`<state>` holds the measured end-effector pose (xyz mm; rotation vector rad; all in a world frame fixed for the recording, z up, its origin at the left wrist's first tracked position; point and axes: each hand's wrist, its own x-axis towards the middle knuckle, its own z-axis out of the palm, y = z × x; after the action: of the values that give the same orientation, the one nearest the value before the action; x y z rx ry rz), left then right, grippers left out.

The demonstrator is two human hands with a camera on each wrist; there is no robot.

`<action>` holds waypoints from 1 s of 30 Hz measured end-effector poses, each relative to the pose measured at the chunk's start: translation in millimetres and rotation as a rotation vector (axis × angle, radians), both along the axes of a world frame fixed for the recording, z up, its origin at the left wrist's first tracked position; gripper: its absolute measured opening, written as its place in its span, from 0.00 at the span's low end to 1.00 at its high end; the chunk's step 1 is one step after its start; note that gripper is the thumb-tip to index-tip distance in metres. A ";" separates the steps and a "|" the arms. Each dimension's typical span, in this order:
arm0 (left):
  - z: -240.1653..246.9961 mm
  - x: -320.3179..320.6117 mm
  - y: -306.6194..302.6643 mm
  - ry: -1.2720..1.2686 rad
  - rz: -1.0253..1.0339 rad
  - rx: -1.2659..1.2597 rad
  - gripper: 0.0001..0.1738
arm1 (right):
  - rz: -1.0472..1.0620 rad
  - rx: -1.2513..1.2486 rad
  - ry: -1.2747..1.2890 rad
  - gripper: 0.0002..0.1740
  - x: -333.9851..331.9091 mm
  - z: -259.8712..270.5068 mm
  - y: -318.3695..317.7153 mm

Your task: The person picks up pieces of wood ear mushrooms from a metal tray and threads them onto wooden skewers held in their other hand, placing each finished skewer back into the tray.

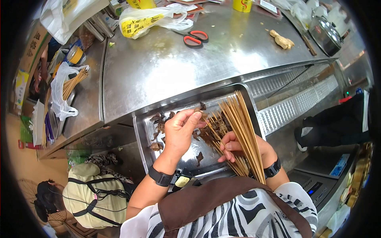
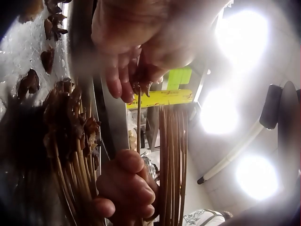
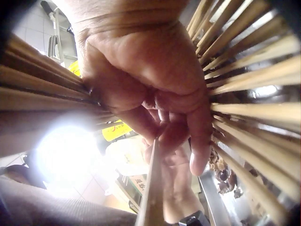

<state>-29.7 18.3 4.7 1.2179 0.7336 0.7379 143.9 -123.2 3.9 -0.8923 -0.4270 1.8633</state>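
Left hand (image 1: 180,133) pinches a dark piece (image 2: 142,79) at its fingertips, over the tray (image 1: 188,151). In the left wrist view the piece sits at the tip of one skewer (image 2: 138,122), right under the fingers (image 2: 115,84). Right hand (image 1: 234,147) is clenched round a bundle of skewers (image 1: 243,127) that fans toward 12 o'clock. The loaded ones are at 9 o'clock of the bare ones. Loose pieces (image 1: 158,119) lie in the tray at 10 o'clock of the left hand. The tray sits below the counter (image 1: 178,59) edge, on its 6 o'clock side. Scissors (image 1: 194,38) are at 12 o'clock, well apart.

Likely risks:
- The skewer tip is close to the fingertips, so a hard push could prick them.
- The piece looks thin, so it could tear or slip off and drop outside the tray.
- The bundle is splayed, so a loosened grip could let skewers slide out.
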 end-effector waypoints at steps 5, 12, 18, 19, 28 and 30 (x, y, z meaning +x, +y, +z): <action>-1.7 2.3 0.1 -0.005 0.011 -0.017 0.13 | 0.006 -0.010 -0.025 0.07 0.4 2.8 -0.5; -14.7 -4.4 5.9 0.041 0.071 0.103 0.12 | 0.168 0.094 -0.021 0.12 0.2 -25.3 2.2; 12.5 13.0 -3.0 0.075 0.221 0.017 0.03 | 0.091 0.260 0.018 0.11 1.4 -17.7 -0.1; 6.4 10.3 2.8 0.072 0.218 0.027 0.03 | 0.100 0.243 0.026 0.11 1.2 -16.8 0.0; -25.4 -4.4 16.8 0.080 0.073 -0.074 0.11 | 0.098 0.145 0.002 0.13 0.9 -6.2 -2.6; -20.0 -3.5 16.3 0.078 0.059 -0.093 0.11 | 0.089 0.179 0.002 0.13 0.5 -14.2 -1.7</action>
<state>-33.1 34.7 -15.3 1.1498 0.8625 0.7004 144.5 -124.8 -10.3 -0.7613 -0.6308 1.8733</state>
